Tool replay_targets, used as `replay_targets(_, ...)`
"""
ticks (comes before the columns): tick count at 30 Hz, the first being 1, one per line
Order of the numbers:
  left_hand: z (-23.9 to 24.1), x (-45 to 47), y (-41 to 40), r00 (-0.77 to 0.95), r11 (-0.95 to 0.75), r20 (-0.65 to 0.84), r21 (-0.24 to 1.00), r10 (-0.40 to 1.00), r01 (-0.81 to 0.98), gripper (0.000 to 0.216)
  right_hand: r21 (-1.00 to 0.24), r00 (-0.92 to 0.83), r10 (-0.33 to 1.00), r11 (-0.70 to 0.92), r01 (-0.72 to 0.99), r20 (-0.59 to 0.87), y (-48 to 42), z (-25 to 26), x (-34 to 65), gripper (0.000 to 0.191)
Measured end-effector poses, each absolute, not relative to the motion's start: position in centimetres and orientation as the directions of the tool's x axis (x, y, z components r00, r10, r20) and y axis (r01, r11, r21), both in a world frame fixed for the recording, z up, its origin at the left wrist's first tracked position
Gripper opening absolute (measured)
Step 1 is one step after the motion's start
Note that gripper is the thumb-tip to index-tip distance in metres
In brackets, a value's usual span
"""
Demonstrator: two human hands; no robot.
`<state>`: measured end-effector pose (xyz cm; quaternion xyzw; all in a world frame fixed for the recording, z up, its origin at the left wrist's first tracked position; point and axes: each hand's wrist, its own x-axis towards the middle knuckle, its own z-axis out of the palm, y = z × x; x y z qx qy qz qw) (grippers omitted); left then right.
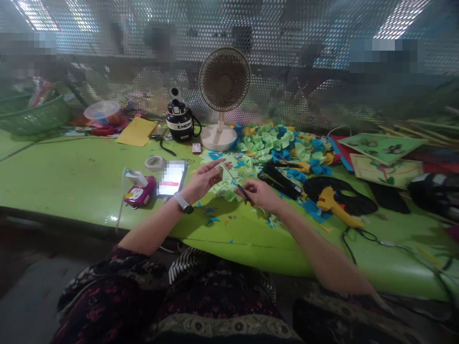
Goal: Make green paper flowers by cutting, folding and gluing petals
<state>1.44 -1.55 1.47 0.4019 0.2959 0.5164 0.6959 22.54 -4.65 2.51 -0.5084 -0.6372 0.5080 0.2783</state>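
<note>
My left hand [205, 179], with a watch on the wrist, pinches a small piece of pale green paper [225, 176] above the table. In my right hand [261, 195] is a pair of scissors [245, 192] with dark handles. Their blades point up and left across the green paper, touching or nearly touching it; I cannot tell if they are parted. Cut green paper pieces [229, 191] lie beneath both hands. Just beyond my right hand rests a black stapler [279, 180]. A lit phone [171, 179] lies left of my left wrist.
A fan [218, 137] and a black bottle [179, 126] stand at the back, beside a heap of crumpled coloured paper [272, 143]. A yellow glue gun [339, 208] with its cord lies right. Left are a tape roll [155, 163] and a purple object [140, 193].
</note>
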Motion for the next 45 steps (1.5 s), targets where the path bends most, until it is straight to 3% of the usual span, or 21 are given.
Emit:
replay_targets(13, 0.2, 1.3, -0.8, 0.294, 0.192, -0.047, 0.852, 0.955, -0.487, 0.024, -0.933, -0.330, 0.927, -0.050, 0.358, -0.176, -4.0, 1.2, 22.7, 0.055)
replay_targets(24, -0.1, 1.2, -0.3, 0.266, 0.237, -0.114, 0.837, 0.957, -0.494, 0.024, -0.960, -0.465, 0.848, -0.161, 0.227, -0.253, -4.2, 2.2, 22.7, 0.056)
replay_targets(30, 0.0, 1.2, -0.3, 0.251, 0.260, -0.151, 0.835, 0.956, -0.485, 0.022, -0.971, -0.335, 0.934, -0.042, 0.237, -0.122, -3.6, 2.8, 23.8, 0.054)
replay_targets(33, 0.2, 1.2, -0.5, 0.264, 0.246, -0.131, 0.846, 0.956, -0.474, 0.024, -0.886, -0.164, 0.986, 0.106, 0.451, 0.034, -2.5, 2.0, 24.7, 0.052)
replay_targets(36, 0.3, 1.2, -0.6, 0.261, 0.245, -0.133, 0.853, 0.956, -0.461, 0.024, -0.693, -0.093, 0.984, 0.172, 0.700, 0.151, -1.5, 1.0, 25.3, 0.047)
replay_targets(41, 0.3, 1.2, -0.6, 0.273, 0.256, -0.141, 0.854, 0.952, -0.453, 0.024, -0.439, -0.001, 0.995, 0.046, 0.897, 0.102, -1.0, 0.5, 25.7, 0.029)
replay_targets(45, 0.2, 1.1, -0.6, 0.298, 0.250, -0.119, 0.855, 0.947, -0.453, 0.025, -0.379, -0.002, 0.996, 0.036, 0.925, 0.091, -1.2, 0.9, 25.7, 0.014)
